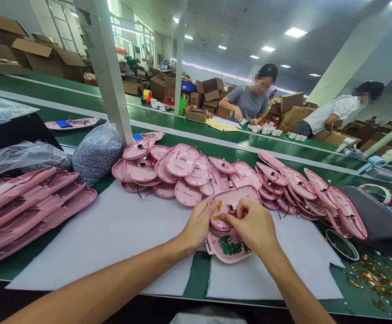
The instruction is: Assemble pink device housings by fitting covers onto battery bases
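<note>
In front of me a pink plastic shell [225, 198] is held up, tilted, with its hollow side toward me. My left hand [199, 225] grips its left edge, thumb on the inside. Two strips of amber tape [219, 207] lie across a thin wire near that thumb. My right hand [253, 222] is closed, fingertips pressed to the inside of the shell near the lower tape strip and a small dark part; any small thing between the fingers is hidden. Beneath it lies another pink shell [229, 257] with a green circuit board [229, 245], partly covered by my right hand.
Piles of pink shells [182, 159] with wires stand behind, with more stacked at the left [30, 211]. Bags of small metal pieces [96, 150] sit back left. At right are a dark tape dispenser [374, 211], a ring [342, 245] and amber tape scraps [374, 279]. Two people work beyond.
</note>
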Tool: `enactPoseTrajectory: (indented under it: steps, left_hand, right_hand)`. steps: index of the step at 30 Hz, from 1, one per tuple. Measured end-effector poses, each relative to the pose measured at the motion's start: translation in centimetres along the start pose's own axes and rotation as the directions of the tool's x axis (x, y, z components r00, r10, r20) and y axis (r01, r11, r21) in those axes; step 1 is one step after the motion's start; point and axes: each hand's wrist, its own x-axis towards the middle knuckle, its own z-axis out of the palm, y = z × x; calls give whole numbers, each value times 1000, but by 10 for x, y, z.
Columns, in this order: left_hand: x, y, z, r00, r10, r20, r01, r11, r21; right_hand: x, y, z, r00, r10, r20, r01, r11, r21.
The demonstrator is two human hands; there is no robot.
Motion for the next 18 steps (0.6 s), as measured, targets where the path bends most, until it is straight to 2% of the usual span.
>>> enactPoseTrajectory:
  steps: [2,3,5,7,8,9,10,12,14,16,18]
  left_hand:
    - [1,-1,-1,999,21,29,-22,999,24]
    - [0,0,-2,998,34,46,-37,998,60]
    - [-3,6,-5,988,99,117,-123,966,225]
    - [-8,17,-8,942,161,293,-280,858,430]
    - [-12,23,-10,895,159,417,-373,778,505]
    - [-15,30,-12,836,133,533,-465,687,558]
    - [-19,36,-14,778,91,621,-544,593,594]
    - [-25,46,-17,702,-11,712,-652,393,649]
    - [-30,51,-19,681,-104,725,-690,240,683]
    - [-34,53,-21,686,-157,711,-691,168,704]
    - [-37,55,-24,701,-81,709,-699,122,705]
  right_hand:
    - [0,10,-8,998,-50,49,45,994,97]
    - [-1,15,-15,996,-88,34,82,987,138]
    - [-4,25,-33,974,-196,-118,211,968,138]
    - [-9,34,-52,891,-370,-262,387,922,17]
    - [-12,39,-59,846,-471,-248,474,879,-54]
    - [-14,42,-64,812,-563,-153,555,826,-98]
    - [-15,46,-66,784,-621,-3,617,780,-104]
    - [-15,49,-60,726,-614,311,659,749,-61]
    - [-10,47,-45,677,-534,506,633,774,-31]
    - [-5,43,-29,636,-483,601,608,794,-7]
    - [-1,41,-17,607,-464,645,601,799,10]
